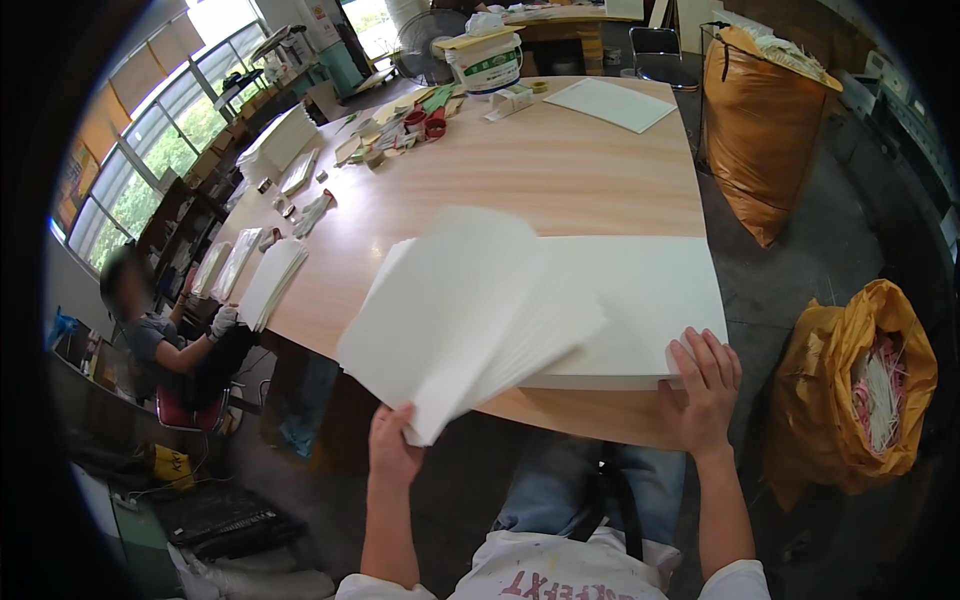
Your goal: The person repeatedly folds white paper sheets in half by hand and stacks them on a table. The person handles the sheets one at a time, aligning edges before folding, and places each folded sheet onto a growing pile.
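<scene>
My left hand grips a fanned bunch of white paper sheets by its near corner, thumb on top. The bunch is raised and tilted over the table's near edge, its sheets spread toward the right and partly blurred. Beneath and to the right lies a thick stack of white paper, squared on the near right of the table. At that stack's near right corner rests my right hand, fingers stretched out on top and thumb at the front side. Part of the stack is hidden behind the raised sheets.
The wooden table holds a white bucket, tape rolls, paper scraps and more paper stacks. On the right stand an orange sack and an open yellow bag of paper strips. A gloved person sits left.
</scene>
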`<state>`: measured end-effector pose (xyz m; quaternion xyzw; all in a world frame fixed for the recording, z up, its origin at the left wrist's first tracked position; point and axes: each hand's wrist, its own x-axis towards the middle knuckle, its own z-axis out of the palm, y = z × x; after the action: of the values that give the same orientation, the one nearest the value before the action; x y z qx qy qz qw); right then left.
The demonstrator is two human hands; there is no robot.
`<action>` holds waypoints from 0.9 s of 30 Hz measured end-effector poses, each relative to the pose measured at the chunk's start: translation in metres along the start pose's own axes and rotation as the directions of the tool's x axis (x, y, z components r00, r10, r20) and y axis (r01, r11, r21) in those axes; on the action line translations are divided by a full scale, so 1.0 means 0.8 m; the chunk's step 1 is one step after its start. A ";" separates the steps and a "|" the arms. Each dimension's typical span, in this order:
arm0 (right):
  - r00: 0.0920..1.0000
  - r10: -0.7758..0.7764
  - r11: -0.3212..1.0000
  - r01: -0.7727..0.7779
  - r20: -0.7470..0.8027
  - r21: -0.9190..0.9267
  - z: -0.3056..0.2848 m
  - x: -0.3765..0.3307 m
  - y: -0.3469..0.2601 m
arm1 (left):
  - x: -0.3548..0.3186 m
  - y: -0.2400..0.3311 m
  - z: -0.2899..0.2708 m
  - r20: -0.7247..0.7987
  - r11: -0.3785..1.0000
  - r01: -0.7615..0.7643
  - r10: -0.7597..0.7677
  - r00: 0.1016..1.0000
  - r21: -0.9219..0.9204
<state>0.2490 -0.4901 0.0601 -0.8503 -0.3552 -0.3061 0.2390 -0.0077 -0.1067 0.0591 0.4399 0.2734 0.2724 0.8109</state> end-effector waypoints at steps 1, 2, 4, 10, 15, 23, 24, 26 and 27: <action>1.000 0.000 1.000 0.000 -0.001 0.002 0.001 0.000 0.000 | 0.016 0.010 -0.025 0.052 0.999 -0.052 0.051 0.997 0.011; 1.000 0.007 1.000 -0.007 -0.002 -0.003 0.001 -0.001 0.002 | 0.032 0.016 -0.037 -0.007 0.997 -0.077 0.077 0.997 0.022; 1.000 0.007 1.000 -0.007 -0.006 0.004 0.003 -0.001 0.000 | 0.058 0.026 -0.070 -0.058 0.990 -0.130 0.133 0.989 0.060; 1.000 0.010 1.000 -0.010 0.007 -0.007 0.003 -0.004 0.005 | 0.105 0.016 -0.085 -0.105 0.998 -0.039 0.044 0.994 0.049; 1.000 0.014 1.000 -0.014 0.008 -0.006 0.003 -0.004 0.006 | 0.110 0.017 -0.082 -0.086 0.994 0.074 -0.067 0.994 0.082; 0.998 0.060 0.988 -0.058 -0.012 0.146 -0.011 -0.004 0.003 | 0.062 0.060 -0.082 -0.356 0.872 0.235 -0.076 0.931 0.429; 0.992 0.112 0.964 -0.094 -0.060 0.248 -0.021 -0.006 0.006 | 0.052 0.066 -0.095 -0.454 0.766 0.309 -0.025 0.891 0.563; 0.936 0.340 0.825 -0.248 -0.094 0.508 -0.026 -0.015 0.016 | 0.041 0.057 -0.097 -0.411 0.729 0.065 0.307 0.858 0.681; 0.865 0.499 0.677 -0.346 -0.059 0.649 -0.024 -0.022 0.022 | 0.041 0.054 -0.082 -0.276 0.717 -0.112 0.401 0.874 0.688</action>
<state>0.2456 -0.5210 0.0577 -0.7411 -0.1973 -0.2051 0.6081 -0.0381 -0.0276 0.0592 0.6620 0.4475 0.3571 0.4837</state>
